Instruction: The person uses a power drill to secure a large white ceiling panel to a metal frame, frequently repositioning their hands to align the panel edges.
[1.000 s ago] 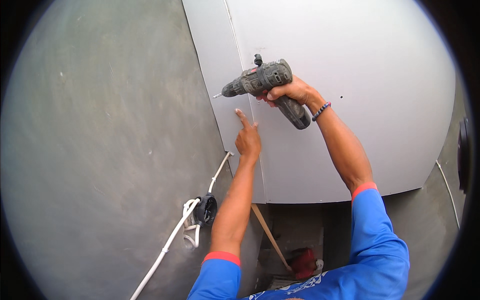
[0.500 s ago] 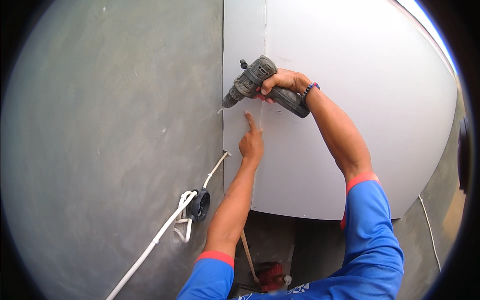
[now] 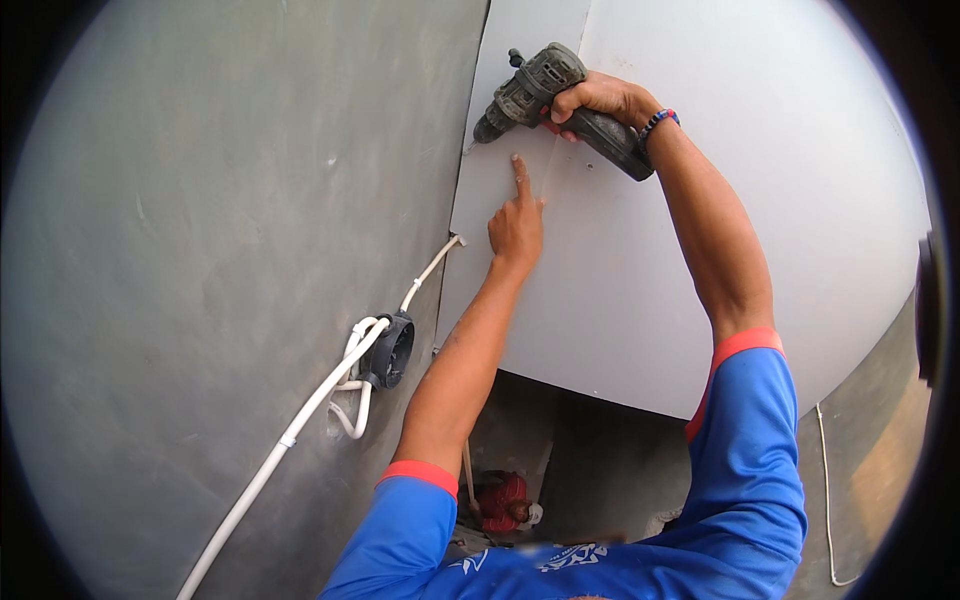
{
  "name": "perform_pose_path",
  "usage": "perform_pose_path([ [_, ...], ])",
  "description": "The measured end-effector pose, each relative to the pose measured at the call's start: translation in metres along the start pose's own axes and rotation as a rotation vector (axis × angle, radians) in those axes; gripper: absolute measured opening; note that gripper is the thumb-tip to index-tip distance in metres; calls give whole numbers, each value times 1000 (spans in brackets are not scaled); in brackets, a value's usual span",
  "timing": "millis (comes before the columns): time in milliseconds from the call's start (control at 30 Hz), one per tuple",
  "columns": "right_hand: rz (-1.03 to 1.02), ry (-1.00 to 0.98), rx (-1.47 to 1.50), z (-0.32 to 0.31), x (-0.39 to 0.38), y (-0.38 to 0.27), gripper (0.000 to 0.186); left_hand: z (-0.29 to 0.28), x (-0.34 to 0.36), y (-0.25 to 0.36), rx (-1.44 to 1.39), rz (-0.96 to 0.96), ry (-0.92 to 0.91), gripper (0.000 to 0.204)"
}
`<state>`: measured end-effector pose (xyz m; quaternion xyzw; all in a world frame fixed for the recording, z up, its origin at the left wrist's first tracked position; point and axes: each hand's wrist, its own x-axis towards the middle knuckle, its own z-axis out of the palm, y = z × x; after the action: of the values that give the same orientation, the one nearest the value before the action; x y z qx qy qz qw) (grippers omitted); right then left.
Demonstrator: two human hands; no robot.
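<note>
One drill [image 3: 540,90] is held by the right hand [image 3: 600,98], its fingers closed around the handle; it is placed over the left edge of the one grey-white panel [image 3: 700,230], in the upper part, beside the concrete wall [image 3: 250,200]. Nothing is gripped by the left hand [image 3: 517,225]: its index finger is stretched out along the panel, the others partly curled. Whether the bit [image 3: 468,149] is touching cannot be told.

The bit could be made to skid off the edge by its slanted angle, and the left fingertip, kept just beside it, could be struck. The panel's edge could be chipped if the hole were placed too near it. Debris could be dropped toward the one co-worker [image 3: 502,502] seen below.

Also counted are one round dark box [image 3: 390,350], one bracelet [image 3: 660,122] and two hands.
</note>
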<state>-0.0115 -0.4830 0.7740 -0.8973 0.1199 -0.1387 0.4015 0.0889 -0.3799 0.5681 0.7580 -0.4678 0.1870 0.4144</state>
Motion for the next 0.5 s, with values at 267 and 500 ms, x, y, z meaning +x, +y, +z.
perform_pose_path([
  [267, -56, -8, -42, 9, -13, -15, 33, 73, -108, -86, -677, -473, 347, 35],
  [500, -73, -28, -53, 15, -3, -19, 36, 156, -242, -255, -1061, -1320, -118, 26],
])
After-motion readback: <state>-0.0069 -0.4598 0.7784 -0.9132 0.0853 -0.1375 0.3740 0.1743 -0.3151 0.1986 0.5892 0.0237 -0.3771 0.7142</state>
